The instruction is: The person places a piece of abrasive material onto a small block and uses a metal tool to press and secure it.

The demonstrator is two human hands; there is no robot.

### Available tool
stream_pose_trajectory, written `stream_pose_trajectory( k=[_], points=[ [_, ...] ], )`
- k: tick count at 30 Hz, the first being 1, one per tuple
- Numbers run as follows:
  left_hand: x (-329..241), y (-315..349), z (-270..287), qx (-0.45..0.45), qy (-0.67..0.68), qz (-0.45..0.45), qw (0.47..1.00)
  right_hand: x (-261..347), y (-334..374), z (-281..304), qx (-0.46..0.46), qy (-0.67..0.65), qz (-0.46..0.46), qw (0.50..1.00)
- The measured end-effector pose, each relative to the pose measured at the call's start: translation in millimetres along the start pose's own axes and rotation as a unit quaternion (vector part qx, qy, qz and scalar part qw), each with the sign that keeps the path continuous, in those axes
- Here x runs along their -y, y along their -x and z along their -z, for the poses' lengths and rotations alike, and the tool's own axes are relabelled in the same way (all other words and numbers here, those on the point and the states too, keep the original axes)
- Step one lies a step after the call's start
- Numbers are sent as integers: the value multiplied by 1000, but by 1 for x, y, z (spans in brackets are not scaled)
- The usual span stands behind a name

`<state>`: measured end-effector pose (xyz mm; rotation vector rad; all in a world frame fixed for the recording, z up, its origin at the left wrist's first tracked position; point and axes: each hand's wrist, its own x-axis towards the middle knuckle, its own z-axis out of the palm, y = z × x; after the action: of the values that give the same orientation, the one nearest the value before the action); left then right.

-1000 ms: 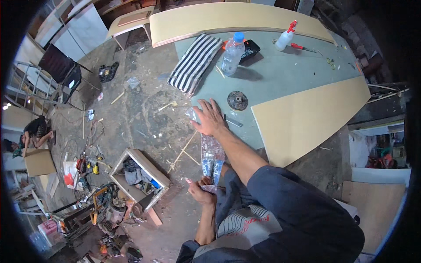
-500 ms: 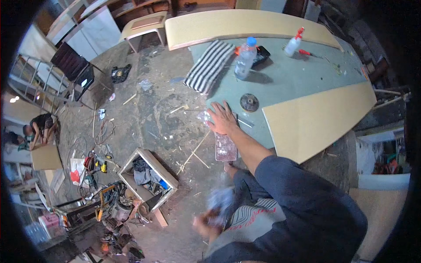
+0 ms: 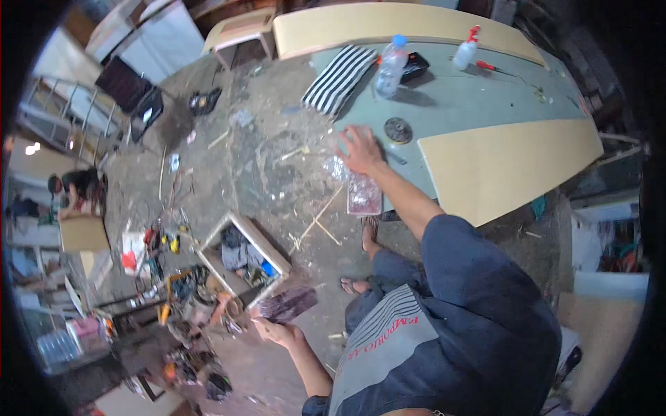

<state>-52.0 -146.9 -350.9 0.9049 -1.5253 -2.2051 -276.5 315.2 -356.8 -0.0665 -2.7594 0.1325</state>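
Note:
My left hand grips a flat, dark purple-brown rectangular piece with a somewhat shiny surface, held out over the floor; its kind is unclear. My right arm reaches to the corner of the grey-green table, where my right hand lies with fingers spread. Crumpled clear plastic is beside that palm. Just below it, at the table's edge, sits a pinkish rectangular slab or pack. Close to my right fingers is a dark round disc with a central hole.
On the table are a clear bottle, a striped cushion, a spray bottle, a red-handled screwdriver and cream panels. An open wooden box and tools lie on the floor. Another person crouches far left.
My left hand has swung outward to the left, bringing the dark piece into clear sight. My right hand stays at the table corner. The whole view has shifted slightly.

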Motion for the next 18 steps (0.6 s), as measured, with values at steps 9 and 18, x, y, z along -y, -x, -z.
stream_pose_trajectory(
  k=[9, 18],
  points=[
    [0, 34, -226, 203, 13, 103, 974, 46, 118, 115, 238, -625, -158, 726],
    [41, 61, -386, 359, 17, 252, 898, -54, 115, 110, 113, -601, -239, 754]
  ],
)
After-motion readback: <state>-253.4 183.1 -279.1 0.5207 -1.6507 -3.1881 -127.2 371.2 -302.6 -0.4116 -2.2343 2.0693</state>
